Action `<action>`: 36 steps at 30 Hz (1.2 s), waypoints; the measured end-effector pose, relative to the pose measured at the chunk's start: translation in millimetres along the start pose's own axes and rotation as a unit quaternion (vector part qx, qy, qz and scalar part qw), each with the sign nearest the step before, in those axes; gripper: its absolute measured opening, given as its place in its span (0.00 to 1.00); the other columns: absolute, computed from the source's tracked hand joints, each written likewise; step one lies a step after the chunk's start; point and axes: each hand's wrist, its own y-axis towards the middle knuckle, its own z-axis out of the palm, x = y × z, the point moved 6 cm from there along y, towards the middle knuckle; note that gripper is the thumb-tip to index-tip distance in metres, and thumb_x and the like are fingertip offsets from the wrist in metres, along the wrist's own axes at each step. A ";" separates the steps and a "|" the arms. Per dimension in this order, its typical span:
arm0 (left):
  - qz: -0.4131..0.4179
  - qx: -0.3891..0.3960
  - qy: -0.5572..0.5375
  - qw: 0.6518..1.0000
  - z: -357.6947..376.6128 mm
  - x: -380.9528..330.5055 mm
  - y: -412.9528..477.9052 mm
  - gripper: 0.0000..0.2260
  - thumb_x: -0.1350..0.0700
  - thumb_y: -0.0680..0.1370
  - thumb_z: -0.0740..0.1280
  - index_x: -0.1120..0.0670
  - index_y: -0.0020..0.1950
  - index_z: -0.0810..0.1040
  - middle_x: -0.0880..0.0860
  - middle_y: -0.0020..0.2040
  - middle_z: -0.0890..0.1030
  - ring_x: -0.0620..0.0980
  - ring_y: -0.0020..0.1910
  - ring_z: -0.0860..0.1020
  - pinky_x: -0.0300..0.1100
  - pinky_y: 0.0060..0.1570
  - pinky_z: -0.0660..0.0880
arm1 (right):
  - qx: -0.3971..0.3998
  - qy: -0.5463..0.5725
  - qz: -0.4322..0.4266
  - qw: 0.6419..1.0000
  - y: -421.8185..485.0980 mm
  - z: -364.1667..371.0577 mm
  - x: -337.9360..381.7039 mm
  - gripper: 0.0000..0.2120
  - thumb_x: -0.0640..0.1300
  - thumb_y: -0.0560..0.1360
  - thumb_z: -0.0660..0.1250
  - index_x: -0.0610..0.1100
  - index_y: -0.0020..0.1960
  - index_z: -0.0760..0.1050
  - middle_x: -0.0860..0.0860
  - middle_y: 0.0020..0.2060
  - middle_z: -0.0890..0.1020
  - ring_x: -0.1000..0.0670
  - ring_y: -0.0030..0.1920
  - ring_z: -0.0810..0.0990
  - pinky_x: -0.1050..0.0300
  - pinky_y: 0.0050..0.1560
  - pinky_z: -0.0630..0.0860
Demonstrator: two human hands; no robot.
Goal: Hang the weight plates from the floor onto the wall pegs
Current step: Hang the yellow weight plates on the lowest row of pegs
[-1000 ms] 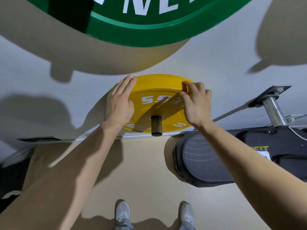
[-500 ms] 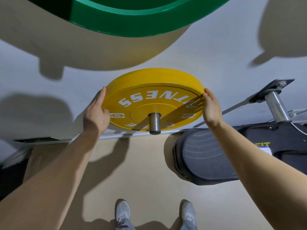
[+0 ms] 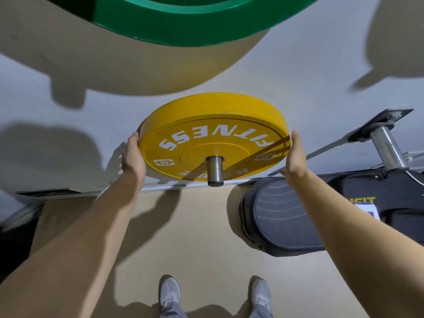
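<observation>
Head view, looking down the wall from close by: both arms reach out to a yellow plate (image 3: pixel 213 134). The left hand (image 3: pixel 133 154) lies flat against the plate's left rim. What shows of it is straight, though its fingers are partly hidden behind the rim. The right hand (image 3: pixel 294 154) is spread flat too, fingers straight and together, palm against the right rim. Neither hand curls round anything.

The yellow plate hangs on a steel peg (image 3: pixel 214 171) that pokes out through its centre hole, and its back sits close to the white wall (image 3: pixel 298 76). White lettering on its face reads "FITNESS" upside down, with a "15" badge on the left side and another on the right. The lower lettering is mostly covered by the peg and shadow; only an "R" is clear.

Higher on the wall hangs a green plate (image 3: pixel 183 24), cut off by the top edge.

On the beige floor (image 3: pixel 195 226) to the right lies a black machine (image 3: pixel 275 214) with a ribbed pad and yellow letters ending in "FIT". A steel tube (image 3: pixel 385 148) rises beside it. 2 grey shoes (image 3: pixel 169 292) stand at the bottom.
</observation>
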 end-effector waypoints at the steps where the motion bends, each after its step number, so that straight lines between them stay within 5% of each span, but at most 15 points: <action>1: -0.029 0.017 -0.017 0.999 6.6 3.1 -2.8 0.29 0.28 0.74 0.56 0.41 0.69 0.75 0.49 0.62 0.82 0.55 0.62 0.77 0.63 0.66 0.65 | 0.022 0.018 0.034 0.999 0.5 6.7 -6.0 0.39 0.76 0.73 0.50 0.54 0.75 0.65 0.47 0.73 0.70 0.42 0.72 0.67 0.33 0.66 0.64; 5: -0.064 0.028 -0.045 0.997 22.0 9.8 -3.3 0.28 0.30 0.77 0.56 0.43 0.72 0.72 0.52 0.62 0.81 0.58 0.61 0.77 0.67 0.67 0.62 | 0.021 0.035 0.020 0.999 19.2 11.9 -16.2 0.51 0.82 0.59 0.50 0.56 0.74 0.65 0.47 0.68 0.75 0.43 0.66 0.73 0.40 0.58 0.68; 11: -0.072 0.030 -0.044 0.996 14.3 18.8 2.6 0.30 0.27 0.75 0.55 0.41 0.71 0.72 0.49 0.62 0.82 0.56 0.62 0.77 0.66 0.68 0.61 | 0.018 0.024 -0.011 1.000 9.8 12.2 -6.9 0.49 0.80 0.59 0.52 0.55 0.73 0.66 0.48 0.66 0.76 0.46 0.65 0.73 0.40 0.69 0.66; 17: -0.082 0.050 -0.054 0.994 13.1 28.0 1.5 0.29 0.30 0.78 0.53 0.42 0.73 0.72 0.49 0.67 0.79 0.56 0.71 0.72 0.66 0.72 0.57 | 0.003 0.008 -0.042 0.999 14.4 19.4 1.2 0.42 0.81 0.63 0.51 0.55 0.66 0.69 0.48 0.61 0.79 0.45 0.61 0.77 0.40 0.65 0.70; 25: -0.076 0.043 -0.044 0.995 9.0 28.1 1.3 0.26 0.29 0.78 0.54 0.41 0.71 0.71 0.47 0.67 0.78 0.53 0.71 0.71 0.61 0.75 0.57 | -0.029 0.013 -0.029 0.999 12.9 23.2 5.1 0.38 0.73 0.69 0.48 0.54 0.72 0.63 0.48 0.64 0.74 0.45 0.62 0.72 0.41 0.67 0.67; 32: -0.051 0.038 -0.052 0.997 13.6 19.5 -1.2 0.18 0.34 0.81 0.56 0.41 0.65 0.71 0.47 0.61 0.81 0.50 0.60 0.77 0.50 0.66 0.64 | -0.031 0.031 -0.010 0.999 19.7 20.9 -1.9 0.41 0.73 0.64 0.48 0.53 0.71 0.65 0.47 0.63 0.75 0.46 0.61 0.73 0.43 0.66 0.68; 36: -0.017 0.046 -0.032 0.998 10.2 15.1 11.3 0.30 0.28 0.74 0.60 0.44 0.68 0.74 0.46 0.60 0.83 0.47 0.57 0.80 0.46 0.67 0.68 | -0.041 0.050 -0.009 0.998 23.6 18.6 -8.9 0.42 0.74 0.62 0.48 0.54 0.69 0.67 0.48 0.63 0.76 0.46 0.61 0.74 0.42 0.67 0.68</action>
